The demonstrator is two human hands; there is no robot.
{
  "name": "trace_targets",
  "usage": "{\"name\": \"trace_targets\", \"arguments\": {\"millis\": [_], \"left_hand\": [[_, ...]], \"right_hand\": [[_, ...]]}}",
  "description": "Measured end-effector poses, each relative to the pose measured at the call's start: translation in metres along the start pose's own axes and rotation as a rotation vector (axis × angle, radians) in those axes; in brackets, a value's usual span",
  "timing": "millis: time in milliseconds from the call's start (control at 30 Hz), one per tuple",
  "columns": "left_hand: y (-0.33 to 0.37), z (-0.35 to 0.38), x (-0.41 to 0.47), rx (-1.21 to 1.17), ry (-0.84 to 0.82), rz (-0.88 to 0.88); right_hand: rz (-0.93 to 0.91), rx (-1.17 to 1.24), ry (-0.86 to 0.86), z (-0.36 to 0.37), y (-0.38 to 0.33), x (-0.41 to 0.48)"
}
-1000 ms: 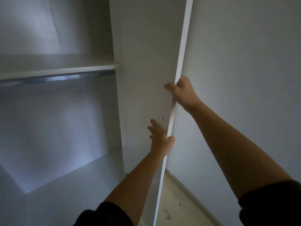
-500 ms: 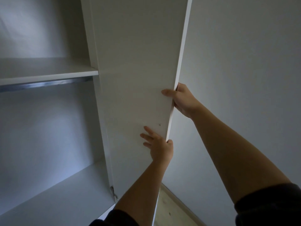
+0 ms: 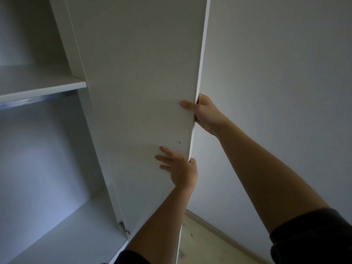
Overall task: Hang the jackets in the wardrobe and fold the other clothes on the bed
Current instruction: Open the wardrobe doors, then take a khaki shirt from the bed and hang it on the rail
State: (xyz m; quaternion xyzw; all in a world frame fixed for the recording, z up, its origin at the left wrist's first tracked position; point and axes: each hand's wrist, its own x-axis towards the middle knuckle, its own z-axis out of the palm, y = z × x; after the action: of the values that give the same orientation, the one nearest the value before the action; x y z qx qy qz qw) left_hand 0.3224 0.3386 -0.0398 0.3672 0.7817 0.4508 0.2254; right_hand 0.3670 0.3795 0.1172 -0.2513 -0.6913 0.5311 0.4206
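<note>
The white wardrobe door (image 3: 141, 88) stands swung out in front of me, its inner face toward me. My right hand (image 3: 206, 115) grips the door's free edge, thumb on the inner face and fingers wrapped behind. Lower down, my left hand (image 3: 181, 169) lies flat against the inner face with straight, spread fingers and its thumb at the edge. Left of the door the wardrobe interior (image 3: 42, 155) shows a white shelf (image 3: 38, 88) with a metal hanging rail (image 3: 28, 101) beneath it. No jackets or other clothes are in view.
A plain white wall (image 3: 276, 92) runs close on the right of the door. Light wooden floor (image 3: 202, 242) with a skirting board shows below it. A metal hinge (image 3: 122, 226) sits at the door's lower inner corner.
The door has swung further open toward the wall, showing more of its inner face. Both hands stayed on its edge and moved with it; the view shifted slightly right.
</note>
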Motion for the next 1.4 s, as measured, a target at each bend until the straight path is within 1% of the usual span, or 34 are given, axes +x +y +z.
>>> {"name": "trace_targets", "arguments": {"millis": [133,233,300,400,567,700,833,933,1033,1133,1300,1400], "left_hand": [[-0.019,-0.019,-0.001,0.011,-0.111,0.137],[-0.043,-0.033,-0.001,0.056,-0.193,0.245],[-0.055,-0.038,-0.004,0.059,-0.253,0.242],[-0.072,-0.035,-0.021,0.039,-0.35,0.209],[-0.097,0.004,-0.083,-0.054,-0.526,0.132],[-0.098,0.058,-0.158,-0.031,-0.644,0.128],[-0.084,0.116,-0.266,-0.027,-0.824,0.161],[-0.082,0.161,-0.357,-0.067,-0.994,0.143],[-0.081,0.201,-0.438,-0.059,-1.154,0.176],[-0.072,0.236,-0.501,-0.021,-1.292,0.223],[-0.048,0.294,-0.579,0.007,-1.425,0.287],[-0.039,0.332,-0.619,0.019,-1.503,0.294]], "right_hand": [[-0.007,-0.093,0.122,0.005,0.015,-0.011],[0.101,-0.254,0.197,0.002,0.047,-0.034],[0.177,-0.296,0.226,-0.002,0.07,-0.06],[0.24,-0.323,0.266,-0.011,0.096,-0.107],[0.417,-0.26,0.348,-0.043,0.135,-0.22],[0.566,-0.239,0.443,-0.085,0.148,-0.329],[0.621,-0.226,0.563,-0.139,0.13,-0.446],[0.643,-0.208,0.715,-0.181,0.111,-0.536],[0.68,-0.161,0.919,-0.216,0.093,-0.625],[0.719,-0.162,1.107,-0.241,0.073,-0.704],[0.74,-0.118,1.363,-0.278,0.056,-0.799],[0.756,-0.09,1.46,-0.298,0.053,-0.84]]}}
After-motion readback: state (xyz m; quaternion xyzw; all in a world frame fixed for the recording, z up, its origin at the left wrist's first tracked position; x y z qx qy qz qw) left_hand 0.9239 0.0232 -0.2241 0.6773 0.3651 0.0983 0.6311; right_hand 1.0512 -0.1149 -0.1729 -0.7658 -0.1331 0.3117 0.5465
